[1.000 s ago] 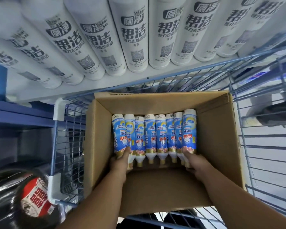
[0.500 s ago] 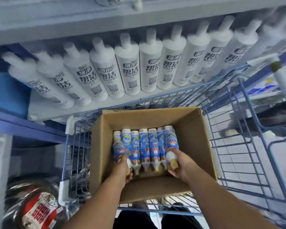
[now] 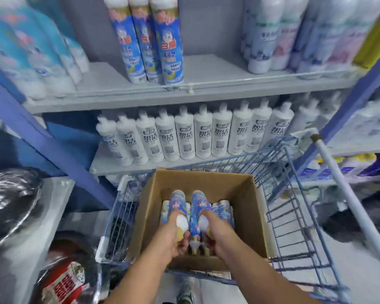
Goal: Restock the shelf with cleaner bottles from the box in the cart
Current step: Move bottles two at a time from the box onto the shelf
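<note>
In the blue wire cart (image 3: 294, 207) sits an open cardboard box (image 3: 241, 189) holding several blue cleaner bottles (image 3: 223, 208) lying flat. My left hand (image 3: 170, 241) grips one blue bottle (image 3: 177, 201) near its cap end, raised above the box. Beside it, my right hand (image 3: 218, 236) grips another blue bottle (image 3: 198, 208), also lifted, bases pointing at the shelves. Three matching blue bottles (image 3: 154, 40) stand on the grey upper shelf (image 3: 217, 69), with bare shelf to their right.
A row of white bottles (image 3: 203, 134) fills the shelf below. Pale spray cans (image 3: 279, 34) stand at the upper right and blue packs (image 3: 29, 47) at the upper left. A white pole (image 3: 342, 189) leans on the right. A black bag (image 3: 11, 205) and a red-labelled pack (image 3: 64, 284) lie left.
Both hands have closed on bottles and lifted them out of the row in the box. My view has tilted up, bringing the upper shelf into sight.
</note>
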Available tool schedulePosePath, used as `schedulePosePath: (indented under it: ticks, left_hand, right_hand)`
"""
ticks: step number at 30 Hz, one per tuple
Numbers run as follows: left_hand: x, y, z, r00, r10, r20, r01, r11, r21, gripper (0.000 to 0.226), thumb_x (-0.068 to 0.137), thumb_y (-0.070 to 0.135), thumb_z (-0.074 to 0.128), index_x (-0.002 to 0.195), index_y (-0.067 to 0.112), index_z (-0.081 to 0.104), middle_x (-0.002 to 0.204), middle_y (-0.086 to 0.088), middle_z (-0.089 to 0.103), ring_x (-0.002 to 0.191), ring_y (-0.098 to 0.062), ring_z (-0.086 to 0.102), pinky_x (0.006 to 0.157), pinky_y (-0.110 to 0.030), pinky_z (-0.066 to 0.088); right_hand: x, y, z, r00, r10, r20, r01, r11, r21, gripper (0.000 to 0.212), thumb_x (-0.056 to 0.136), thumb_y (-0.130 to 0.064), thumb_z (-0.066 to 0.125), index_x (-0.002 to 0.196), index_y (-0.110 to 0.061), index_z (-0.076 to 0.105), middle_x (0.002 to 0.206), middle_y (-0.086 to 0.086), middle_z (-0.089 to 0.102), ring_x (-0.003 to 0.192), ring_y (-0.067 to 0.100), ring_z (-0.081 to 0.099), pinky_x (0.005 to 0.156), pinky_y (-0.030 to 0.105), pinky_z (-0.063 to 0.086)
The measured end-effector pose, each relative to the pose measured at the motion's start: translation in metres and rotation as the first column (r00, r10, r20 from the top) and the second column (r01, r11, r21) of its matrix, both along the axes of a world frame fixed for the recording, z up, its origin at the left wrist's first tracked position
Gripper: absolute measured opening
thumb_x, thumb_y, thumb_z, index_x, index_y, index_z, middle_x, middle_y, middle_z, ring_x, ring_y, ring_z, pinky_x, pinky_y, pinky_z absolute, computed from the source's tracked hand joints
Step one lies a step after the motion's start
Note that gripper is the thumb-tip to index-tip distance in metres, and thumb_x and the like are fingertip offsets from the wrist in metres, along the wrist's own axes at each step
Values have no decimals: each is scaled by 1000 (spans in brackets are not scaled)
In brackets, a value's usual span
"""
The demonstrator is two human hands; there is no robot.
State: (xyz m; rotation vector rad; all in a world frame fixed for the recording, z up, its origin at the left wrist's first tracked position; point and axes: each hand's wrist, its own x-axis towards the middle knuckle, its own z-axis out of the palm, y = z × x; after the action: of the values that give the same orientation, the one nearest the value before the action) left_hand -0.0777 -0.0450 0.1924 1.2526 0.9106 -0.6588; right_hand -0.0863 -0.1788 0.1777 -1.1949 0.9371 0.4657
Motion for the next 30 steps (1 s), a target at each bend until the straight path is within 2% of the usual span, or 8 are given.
schedulePosePath:
  ticks: [2, 5, 9, 16, 21, 27, 30]
  left_hand:
    - [-9, 1, 26, 996, -8, 93, 6, 1000, 14, 52, 90, 64, 51, 86, 13, 59, 47, -6, 56, 30, -15, 44, 34, -16, 35]
    - [-16, 7, 61, 978, -15, 207, 7, 999, 42, 54, 92, 63, 50, 88, 10, 63, 52, -7, 59, 36, -17, 46, 37, -19, 40]
    - [-14, 21, 100, 954, -3, 300, -14, 998, 57, 57, 91, 63, 50, 93, 8, 64, 56, -6, 65, 39, -16, 53, 41, -22, 46]
    - [3, 41, 181, 880, 66, 470, -96, 995, 39, 57, 90, 62, 54, 93, 6, 64, 58, -7, 65, 37, -18, 49, 39, -22, 41]
    - [24, 62, 234, 828, 59, 558, -98, 994, 39, 51, 90, 60, 57, 93, 9, 64, 60, -10, 65, 35, -17, 47, 38, -20, 39]
    - [73, 94, 264, 773, 33, 634, -67, 997, 29, 47, 92, 56, 57, 92, 10, 64, 62, -11, 63, 37, -16, 45, 41, -22, 40]
    - [108, 107, 268, 785, 6, 619, -38, 999, 38, 52, 90, 60, 56, 90, 9, 64, 58, -11, 63, 35, -17, 43, 38, -20, 37]
  right_hand:
    - [-5, 4, 27, 996, 47, 79, -49, 999, 17, 37, 81, -49, 68, 94, -13, 68, 74, 5, 65, 51, 15, 56, 46, 23, 40]
    - [-7, 9, 70, 976, 32, 215, -36, 999, 14, 37, 82, -46, 68, 92, -10, 64, 63, 7, 56, 38, 14, 47, 43, 20, 36]
    - [-4, 16, 126, 940, 34, 338, -37, 999, 2, 38, 81, -46, 70, 88, -9, 66, 65, 7, 58, 45, 17, 49, 49, 25, 40]
    - [9, 34, 208, 878, 105, 467, -101, 994, -34, 50, 84, -55, 68, 99, -7, 69, 75, 8, 63, 61, 19, 55, 60, 30, 48]
    - [31, 60, 249, 829, 103, 550, -93, 995, -46, 53, 84, -55, 68, 99, -4, 70, 73, 9, 62, 60, 19, 54, 58, 30, 46]
    - [78, 97, 276, 792, 78, 605, -43, 997, -71, 48, 85, -54, 66, 98, -8, 71, 74, 6, 65, 61, 18, 54, 63, 32, 45]
    - [105, 117, 282, 791, 48, 610, -9, 998, -67, 48, 88, -52, 65, 102, -8, 71, 78, 6, 67, 62, 18, 56, 62, 31, 48]
